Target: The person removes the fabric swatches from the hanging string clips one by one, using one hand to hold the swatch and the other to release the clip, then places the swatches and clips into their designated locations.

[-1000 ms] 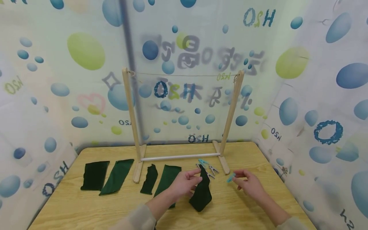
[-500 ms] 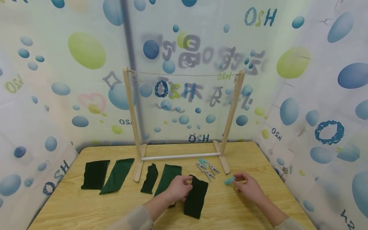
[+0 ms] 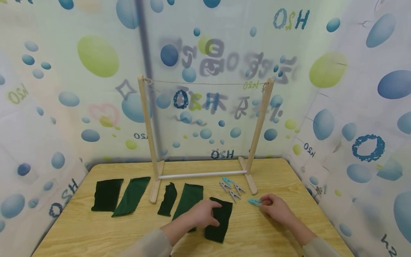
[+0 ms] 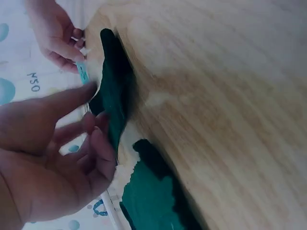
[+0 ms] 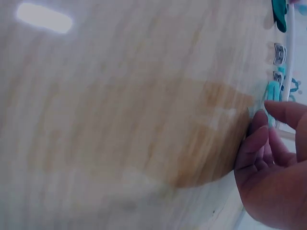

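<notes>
A dark green cloth piece [image 3: 222, 216] lies flat on the table, and my left hand [image 3: 203, 213] is over its left edge. Thumb and index finger of that hand stand apart; in the left wrist view the fingers of my left hand [image 4: 62, 148] are loosely bent beside the cloth [image 4: 115, 88], without a pinch. On the right, my right hand [image 3: 277, 208] pinches a turquoise clothespin [image 3: 254, 202] just above the table. In the right wrist view the same clothespin [image 5: 273, 93] sticks out past the fingertips of my right hand [image 5: 273, 163].
Several clothespins [image 3: 234, 195] lie between the cloth and a wooden rack [image 3: 257, 132] with a string [image 3: 205, 84] across its top. More green cloth pieces lie on the left: a dark one [image 3: 107, 194], a slanted one [image 3: 131, 196], a narrow one [image 3: 168, 199] and another [image 3: 189, 198].
The left hand has lowered the dark cloth flat onto the table and let go of it. In the right hand, the clothespin has turned to point left, shifting slightly left.
</notes>
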Demonstrator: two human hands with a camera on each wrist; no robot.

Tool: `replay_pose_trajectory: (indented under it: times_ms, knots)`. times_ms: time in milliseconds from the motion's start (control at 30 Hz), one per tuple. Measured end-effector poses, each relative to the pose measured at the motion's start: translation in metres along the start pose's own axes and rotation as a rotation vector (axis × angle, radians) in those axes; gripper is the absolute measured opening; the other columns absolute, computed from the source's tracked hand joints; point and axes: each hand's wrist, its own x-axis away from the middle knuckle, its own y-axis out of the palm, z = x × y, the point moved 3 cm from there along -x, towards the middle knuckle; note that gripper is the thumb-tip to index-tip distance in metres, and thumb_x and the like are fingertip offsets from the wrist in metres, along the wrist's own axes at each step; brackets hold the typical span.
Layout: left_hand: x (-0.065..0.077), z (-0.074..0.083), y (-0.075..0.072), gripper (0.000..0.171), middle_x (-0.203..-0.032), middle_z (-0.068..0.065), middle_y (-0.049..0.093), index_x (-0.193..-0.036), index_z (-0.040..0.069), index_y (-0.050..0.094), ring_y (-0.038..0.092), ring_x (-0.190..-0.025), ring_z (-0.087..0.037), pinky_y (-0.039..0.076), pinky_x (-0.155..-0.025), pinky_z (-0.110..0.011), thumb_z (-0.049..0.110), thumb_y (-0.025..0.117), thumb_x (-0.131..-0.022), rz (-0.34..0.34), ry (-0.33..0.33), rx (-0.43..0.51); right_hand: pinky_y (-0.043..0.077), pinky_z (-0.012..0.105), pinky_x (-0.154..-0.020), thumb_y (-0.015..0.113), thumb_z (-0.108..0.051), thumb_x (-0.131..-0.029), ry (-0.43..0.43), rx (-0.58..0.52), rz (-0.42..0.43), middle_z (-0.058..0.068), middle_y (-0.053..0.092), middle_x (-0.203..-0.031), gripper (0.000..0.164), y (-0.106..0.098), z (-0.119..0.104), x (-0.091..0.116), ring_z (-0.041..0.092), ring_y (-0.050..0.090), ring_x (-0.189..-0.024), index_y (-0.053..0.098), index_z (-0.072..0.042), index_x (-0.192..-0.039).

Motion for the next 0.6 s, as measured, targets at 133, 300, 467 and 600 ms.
replay_pose_trajectory:
  times_ms: [133,300,467,600]
  knots:
    - [-0.006,0.000,0.010,0.082,-0.145,0.008,0.072,-0.155,0.034,0.063,0.069,-0.132,-0.022,0.061,-0.104,-0.043,0.038,0.100,-0.081,-0.116,-0.050,-0.135,0.053,0.030,-0.075,0.084,-0.016,-0.093,0.015,-0.015,-0.058,0.008,0.071,-0.106,0.040,0.002,0.004,-0.004,0.018,0.064,-0.092,0.069,0.001,-0.127]
    - [0.019,0.051,-0.009,0.088,-0.158,0.001,0.065,-0.158,0.028,0.062,0.062,-0.144,-0.031,0.058,-0.108,-0.053,0.031,0.102,-0.079,-0.100,-0.149,-0.233,0.052,0.031,-0.069,0.085,-0.016,-0.093,0.039,-0.052,-0.089,0.008,0.068,-0.101,0.043,0.002,0.005,-0.008,0.019,0.062,-0.084,0.067,0.002,-0.128]
    - [0.024,0.060,-0.015,0.086,-0.155,0.003,0.067,-0.155,0.033,0.064,0.064,-0.142,-0.031,0.059,-0.105,-0.054,0.037,0.102,-0.078,-0.080,-0.179,-0.275,0.050,0.030,-0.065,0.086,-0.019,-0.093,0.058,-0.052,-0.082,0.007,0.066,-0.095,0.044,0.001,0.006,-0.012,0.019,0.060,-0.077,0.066,0.000,-0.128]
    - [0.027,0.063,-0.018,0.086,-0.156,0.001,0.066,-0.156,0.033,0.064,0.063,-0.143,-0.032,0.059,-0.105,-0.054,0.039,0.101,-0.079,-0.081,-0.197,-0.262,0.047,0.028,-0.060,0.086,-0.018,-0.094,0.049,-0.079,-0.094,0.005,0.062,-0.087,0.043,0.003,0.008,-0.012,0.018,0.057,-0.070,0.065,-0.001,-0.127]
